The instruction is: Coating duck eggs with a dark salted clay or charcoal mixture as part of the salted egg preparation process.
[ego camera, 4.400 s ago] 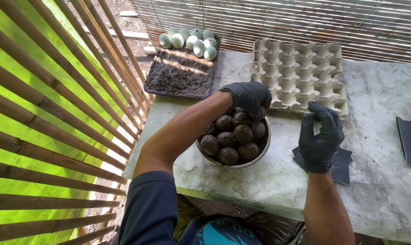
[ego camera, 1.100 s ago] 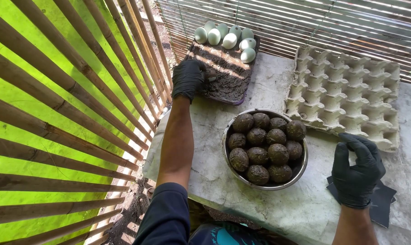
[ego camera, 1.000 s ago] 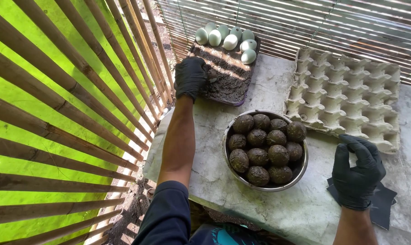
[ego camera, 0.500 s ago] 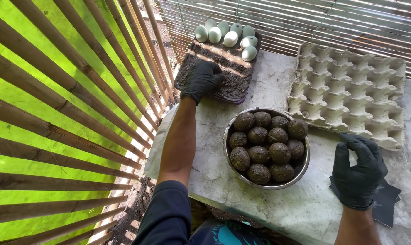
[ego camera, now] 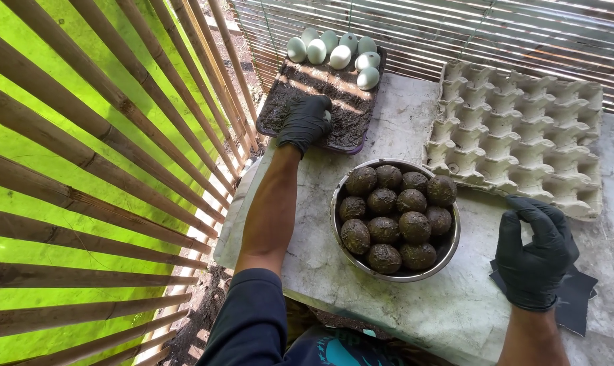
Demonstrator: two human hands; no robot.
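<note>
Bamboo slats fill the left side, with green light behind them. Past them, at the table's far left corner, sits a tray of dark mud. Pale eggs lie clustered at its far end, touching one another.

The left hand, in a black glove, lies on the mud at the tray's near end. Its fingers are curled down and drawn together. A pale sliver shows at their right edge; it may be an egg, but I cannot tell whether the hand grips it or only presses the mud.

Just right of that forearm stands a metal bowl, full of mud-coated eggs packed side by side. Beyond the bowl and touching its far rim lies an empty carton.

The right hand, also gloved, rests near the bowl on a dark sheet. Its fingers are loosely bent and slightly apart, holding nothing.

By my reading, the step in hand is coating: one egg worked in the mud while the finished ones wait in the bowl. A next move would call for an even cover all round the shell, a light grip so it does not crack, and a gentle set-down among the coated eggs, where little room is left.
</note>
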